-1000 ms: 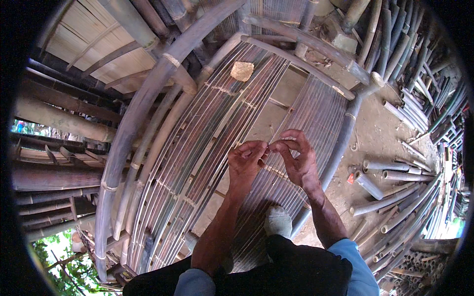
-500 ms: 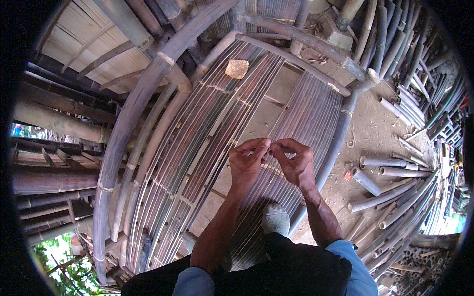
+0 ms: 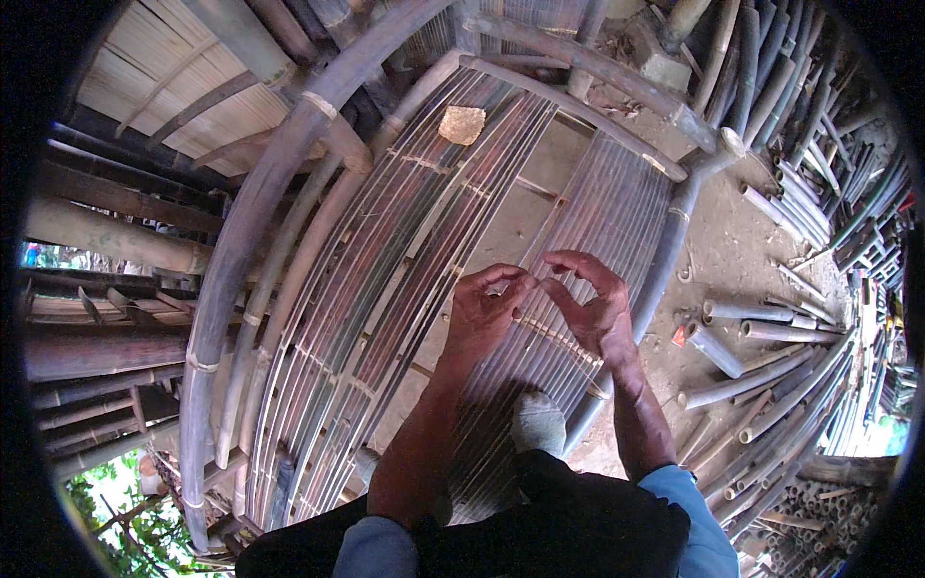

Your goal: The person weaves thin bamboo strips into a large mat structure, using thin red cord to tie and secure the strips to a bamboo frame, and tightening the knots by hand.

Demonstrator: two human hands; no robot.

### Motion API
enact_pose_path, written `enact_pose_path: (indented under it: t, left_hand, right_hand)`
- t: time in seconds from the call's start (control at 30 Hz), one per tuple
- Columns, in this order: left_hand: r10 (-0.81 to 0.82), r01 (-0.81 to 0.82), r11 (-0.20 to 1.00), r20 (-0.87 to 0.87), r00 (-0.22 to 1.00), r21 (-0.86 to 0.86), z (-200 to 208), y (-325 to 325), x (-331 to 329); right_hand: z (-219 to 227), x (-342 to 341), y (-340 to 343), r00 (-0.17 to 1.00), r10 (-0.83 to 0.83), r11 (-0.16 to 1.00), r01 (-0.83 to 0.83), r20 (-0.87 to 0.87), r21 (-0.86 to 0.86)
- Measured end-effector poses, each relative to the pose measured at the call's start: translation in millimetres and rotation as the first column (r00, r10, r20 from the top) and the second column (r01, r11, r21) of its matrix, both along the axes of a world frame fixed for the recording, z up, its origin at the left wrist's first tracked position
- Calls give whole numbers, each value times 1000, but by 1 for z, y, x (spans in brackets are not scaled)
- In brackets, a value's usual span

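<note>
Above a panel of thin, closely set bamboo slats, my two hands are close together. My left hand has its thumb and forefinger pinched together; whatever is between them is too small to make out. Just to the right, my right hand has thumb and forefinger spread apart, and nothing shows in it. A light cross-binding runs over the slats beneath the hands. To the left, beyond a gap, lies a second panel of darker slats, with a small tan flat piece near its far end.
Thick bamboo poles frame the panels on the left, and a grey pole borders the right. My sock-covered foot rests on the slats. Cut bamboo lengths lie on the dirt floor at right.
My right hand has moved slightly right, away from my left, and its thumb and forefinger have spread apart. My left hand remains pinched in nearly the same place.
</note>
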State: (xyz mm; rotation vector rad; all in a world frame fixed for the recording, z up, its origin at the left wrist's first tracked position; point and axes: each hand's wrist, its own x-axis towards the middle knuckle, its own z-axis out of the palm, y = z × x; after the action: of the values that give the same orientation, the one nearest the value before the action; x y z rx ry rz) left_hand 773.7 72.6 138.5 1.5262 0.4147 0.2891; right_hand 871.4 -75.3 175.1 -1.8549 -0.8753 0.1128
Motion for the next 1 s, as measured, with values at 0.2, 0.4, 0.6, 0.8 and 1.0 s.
enact_pose_path:
  t: [0.2,0.4,0.6,0.8,1.0]
  left_hand:
    - [-236,220,943,-36,971,-249,-1,5,6]
    - [-190,164,955,-87,978,-246,-2,1,18]
    - [41,-68,940,-88,995,-334,-17,-4,27]
    - [-3,-29,829,-56,998,-559,-43,-6,44]
    - [-39,6,936,-88,995,-353,-46,-7,41]
  right_hand:
    - [6,30,-8,936,323,945,-314,136,-89]
    - [-8,35,-17,954,266,951,-236,140,-198]
    - [-33,27,-15,560,95,982,82,-823,169]
    - [-43,23,-3,924,-63,996,35,-377,-81]
    - [-42,26,-5,958,-68,983,16,-277,-185]
